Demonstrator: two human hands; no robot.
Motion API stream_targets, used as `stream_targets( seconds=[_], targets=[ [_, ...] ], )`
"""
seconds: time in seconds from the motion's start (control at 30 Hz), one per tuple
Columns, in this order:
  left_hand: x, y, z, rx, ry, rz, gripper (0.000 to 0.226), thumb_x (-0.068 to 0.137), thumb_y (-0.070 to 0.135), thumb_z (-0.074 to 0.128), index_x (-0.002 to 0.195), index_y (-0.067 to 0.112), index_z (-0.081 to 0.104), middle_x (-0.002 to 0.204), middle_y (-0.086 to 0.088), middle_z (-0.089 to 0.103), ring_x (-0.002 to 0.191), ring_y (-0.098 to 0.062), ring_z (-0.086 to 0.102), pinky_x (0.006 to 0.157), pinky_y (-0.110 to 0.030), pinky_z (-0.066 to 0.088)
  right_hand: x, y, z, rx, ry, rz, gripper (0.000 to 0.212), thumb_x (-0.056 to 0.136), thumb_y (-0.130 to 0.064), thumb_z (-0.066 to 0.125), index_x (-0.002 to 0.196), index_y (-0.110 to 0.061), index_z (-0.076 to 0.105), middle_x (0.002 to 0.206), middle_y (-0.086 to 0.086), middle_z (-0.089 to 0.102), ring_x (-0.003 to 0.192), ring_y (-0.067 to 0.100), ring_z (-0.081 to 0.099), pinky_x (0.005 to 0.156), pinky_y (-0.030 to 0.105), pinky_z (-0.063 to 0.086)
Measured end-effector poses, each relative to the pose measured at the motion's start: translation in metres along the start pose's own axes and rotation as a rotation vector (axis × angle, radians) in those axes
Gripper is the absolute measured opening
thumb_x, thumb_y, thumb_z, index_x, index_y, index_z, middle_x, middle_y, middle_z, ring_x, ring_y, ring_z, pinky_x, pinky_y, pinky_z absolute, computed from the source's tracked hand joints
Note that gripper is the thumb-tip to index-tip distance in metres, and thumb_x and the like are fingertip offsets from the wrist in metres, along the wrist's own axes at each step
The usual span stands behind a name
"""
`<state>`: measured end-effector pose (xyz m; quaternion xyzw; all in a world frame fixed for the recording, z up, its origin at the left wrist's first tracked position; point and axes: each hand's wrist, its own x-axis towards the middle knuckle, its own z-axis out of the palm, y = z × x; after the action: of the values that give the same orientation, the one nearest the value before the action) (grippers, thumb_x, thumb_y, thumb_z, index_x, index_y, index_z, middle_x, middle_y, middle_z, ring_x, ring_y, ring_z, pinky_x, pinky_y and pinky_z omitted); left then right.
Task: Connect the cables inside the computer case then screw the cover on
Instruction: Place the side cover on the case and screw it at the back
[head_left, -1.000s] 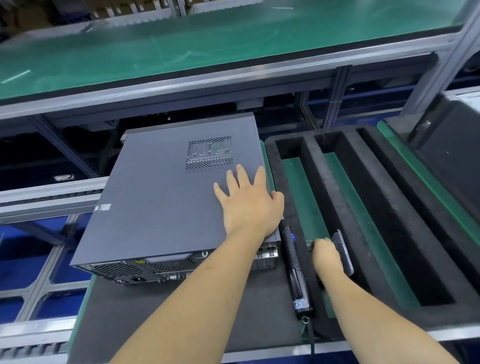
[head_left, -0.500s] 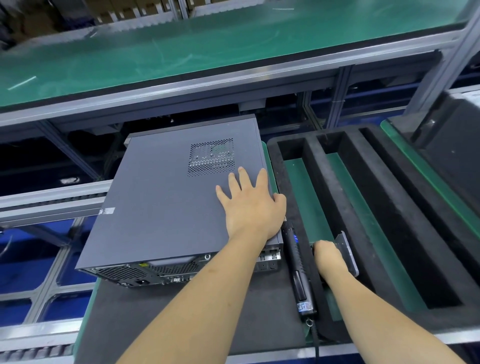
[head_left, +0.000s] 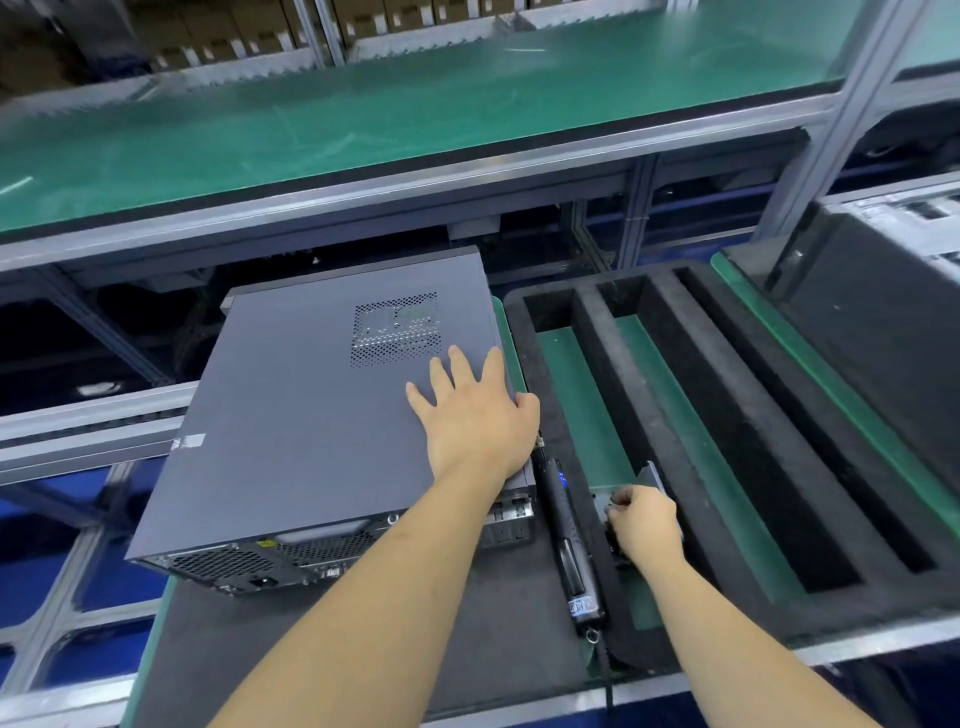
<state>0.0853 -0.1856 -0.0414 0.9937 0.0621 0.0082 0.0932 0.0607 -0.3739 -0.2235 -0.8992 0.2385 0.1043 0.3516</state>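
Two hands are in my view. My left hand (head_left: 475, 415) lies flat on the case (head_left: 322, 415), near its right edge, fingers (head_left: 457, 364) straight and slightly spread, thumb hooked over the side. The cover (head_left: 291, 395) is already on top of the case, grey, with a perforated vent patch (head_left: 395, 328) just beyond my fingertips. The case sits on a dark mat (head_left: 363, 639) on the table, its rear panel (head_left: 291, 556) with ports and power socket facing me, tilted a little counter-clockwise against the mat edge.

My right hand (head_left: 644, 525) is down in the nearest slot of the foam tray (head_left: 727, 441), which stands just right of the case. Its fingers are curled in a pinch on something small and dark; I cannot tell what it is. Right by that hand a small grey tilted box (head_left: 652, 475) sits in the same slot, on the green floor of the tray.

Between case and tray a black electric screwdriver (head_left: 569, 540) lies lengthwise on the tray's left foam wall, tip pointing away from me, cord end towards me. It touches neither hand.

Beyond the case a green conveyor (head_left: 415, 114) runs across the view on an aluminium frame. At far right another dark case (head_left: 893, 332) stands on a neighbouring pallet, well apart from my hands.
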Motion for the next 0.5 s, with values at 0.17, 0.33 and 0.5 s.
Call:
stream_targets(
  seconds=[0.17,0.33,0.5],
  targets=[
    [0.0,0.0,0.0,0.006,0.004,0.007,0.062,0.094,0.05,0.028,0.153,0.033,0.022,0.165,-0.012,0.01,0.15,-0.035,0.004,0.118,-0.061,0.001,-0.009,0.015,-0.006,0.294,0.05,-0.001,0.03,0.095,0.006,0.054,0.119,-0.003,0.07,0.095,0.009,0.074,0.069,0.019,0.066,0.073,0.027,0.055],
    [-0.001,0.001,-0.002,-0.036,0.041,0.047,0.057,0.094,0.042,0.033,0.149,0.028,0.031,0.161,-0.008,0.023,0.148,-0.032,0.015,0.119,-0.055,0.009,-0.023,0.014,-0.01,0.882,-0.042,0.107,0.019,0.097,0.009,0.056,0.105,0.0,0.07,0.086,0.014,0.071,0.062,0.014,0.068,0.061,0.023,0.06],
    [-0.006,0.009,-0.003,-0.028,0.162,0.317,0.041,0.093,0.023,0.043,0.132,0.021,0.051,0.125,0.002,0.057,0.114,-0.024,0.047,0.095,-0.037,0.039,-0.031,0.017,-0.011,1.183,-0.159,0.125,0.015,0.099,0.002,0.057,0.103,0.003,0.072,0.084,0.012,0.071,0.067,0.016,0.068,0.063,0.025,0.059]
  ],
)
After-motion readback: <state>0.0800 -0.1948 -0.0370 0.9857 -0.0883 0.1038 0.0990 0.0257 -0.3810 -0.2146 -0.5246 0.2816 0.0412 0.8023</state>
